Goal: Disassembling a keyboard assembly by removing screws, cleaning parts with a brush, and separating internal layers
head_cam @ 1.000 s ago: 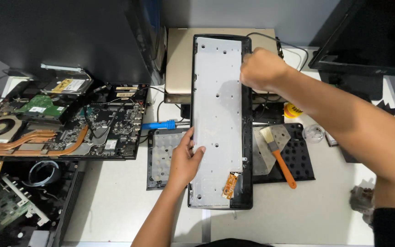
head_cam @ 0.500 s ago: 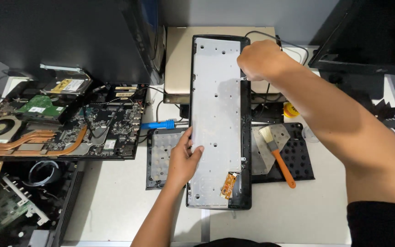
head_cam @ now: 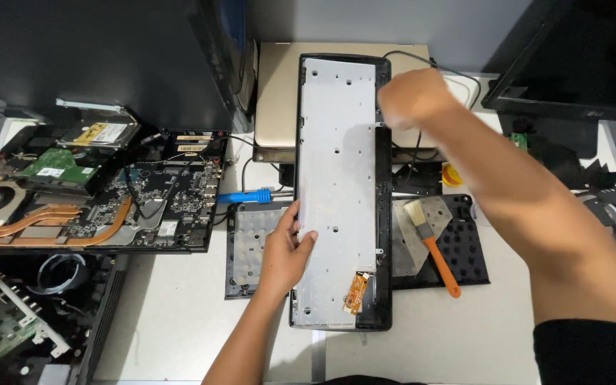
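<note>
The keyboard (head_cam: 341,192) lies between motherboard (head_cam: 158,203) left and brush (head_cam: 433,242) right.

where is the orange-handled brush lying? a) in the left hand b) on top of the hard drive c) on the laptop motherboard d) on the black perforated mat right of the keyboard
d, the orange-handled brush lies on the black perforated mat just right of the upturned keyboard, and neither hand touches it.

Pale grey worktable (head_cam: 180,314) under even light, plain grey wall (head_cam: 393,21) behind, dark monitor (head_cam: 579,50) at right
</note>
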